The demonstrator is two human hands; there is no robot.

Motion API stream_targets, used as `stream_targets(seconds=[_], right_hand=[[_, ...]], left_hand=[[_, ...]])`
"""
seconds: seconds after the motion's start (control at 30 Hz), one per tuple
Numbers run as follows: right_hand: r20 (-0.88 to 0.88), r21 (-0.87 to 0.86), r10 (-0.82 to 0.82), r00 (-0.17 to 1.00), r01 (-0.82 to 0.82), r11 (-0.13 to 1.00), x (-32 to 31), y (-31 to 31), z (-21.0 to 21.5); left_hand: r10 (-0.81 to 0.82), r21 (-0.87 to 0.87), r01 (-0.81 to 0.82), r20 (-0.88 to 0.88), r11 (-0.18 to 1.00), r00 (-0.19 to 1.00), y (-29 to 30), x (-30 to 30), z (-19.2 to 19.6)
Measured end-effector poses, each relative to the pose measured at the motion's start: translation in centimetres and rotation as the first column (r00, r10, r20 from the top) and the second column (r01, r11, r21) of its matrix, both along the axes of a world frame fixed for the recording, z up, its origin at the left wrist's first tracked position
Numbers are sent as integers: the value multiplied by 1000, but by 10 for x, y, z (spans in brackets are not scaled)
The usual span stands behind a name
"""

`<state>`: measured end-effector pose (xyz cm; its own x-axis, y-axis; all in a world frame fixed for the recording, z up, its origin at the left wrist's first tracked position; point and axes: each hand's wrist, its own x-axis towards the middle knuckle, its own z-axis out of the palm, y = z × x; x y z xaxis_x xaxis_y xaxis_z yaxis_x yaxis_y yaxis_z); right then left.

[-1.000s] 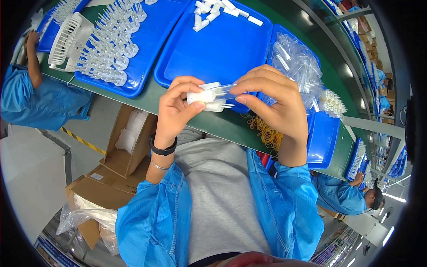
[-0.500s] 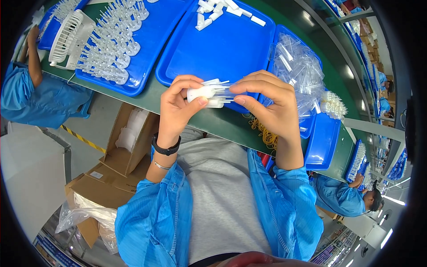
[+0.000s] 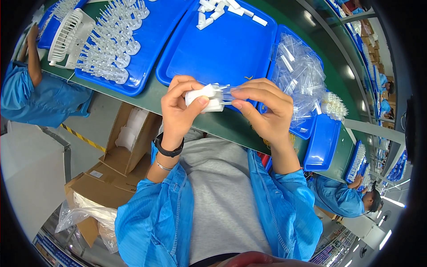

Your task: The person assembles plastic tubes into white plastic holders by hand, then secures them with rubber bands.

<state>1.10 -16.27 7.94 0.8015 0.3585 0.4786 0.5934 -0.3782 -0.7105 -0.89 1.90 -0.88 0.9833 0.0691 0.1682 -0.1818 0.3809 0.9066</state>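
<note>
My left hand [image 3: 178, 104] is closed around white plastic pieces [image 3: 213, 105] with thin prongs pointing right, held over the table's near edge. My right hand [image 3: 269, 107] faces it, thumb and fingers pinched on a clear plastic sleeve [image 3: 226, 92] that lies around or against the prongs; which of the two I cannot tell. Behind both hands is a blue tray [image 3: 213, 53] with short white tubes [image 3: 218, 13] at its far end. Beside my right hand, clear plastic sleeves [image 3: 296, 75] fill another blue tray.
At left, a blue tray [image 3: 135, 86] bears rows of white pronged pieces [image 3: 111, 44], beside a white slatted rack [image 3: 66, 40]. More white pronged parts [image 3: 333, 106] and a small blue tray [image 3: 321, 147] lie right. Cardboard boxes [image 3: 111, 178] stand lower left. Co-workers in blue sit at both sides.
My right hand has shifted slightly left and lower, still pinching the clear sleeve. The white pieces in my left hand have turned a little.
</note>
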Motion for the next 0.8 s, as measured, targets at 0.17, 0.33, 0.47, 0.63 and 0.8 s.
stream_targets(seconds=[0.17, 0.33, 0.47, 0.63, 0.8], right_hand=[[89, 29, -19, 996, 17, 999, -1, 3, -2], [123, 60, -25, 992, 18, 998, -4, 2, -6], [149, 70, -29, 988, 19, 997, -6, 2, -11], [133, 100, -46, 990, 32, 994, -7, 0, -14], [-100, 38, 95, 990, -92, 995, 5, -10, -3]], left_hand=[[-12, 70, 5, 98, 998, 995, 3, 2, 0], [-34, 144, 5, 199, 990, 980, 4, 2, 3], [-104, 40, 101, 88, 994, 991, 4, -2, 11], [-153, 58, 150, 58, 987, 986, 9, -1, 12], [-117, 321, 34, 241, 946, 964, 20, 4, 2]])
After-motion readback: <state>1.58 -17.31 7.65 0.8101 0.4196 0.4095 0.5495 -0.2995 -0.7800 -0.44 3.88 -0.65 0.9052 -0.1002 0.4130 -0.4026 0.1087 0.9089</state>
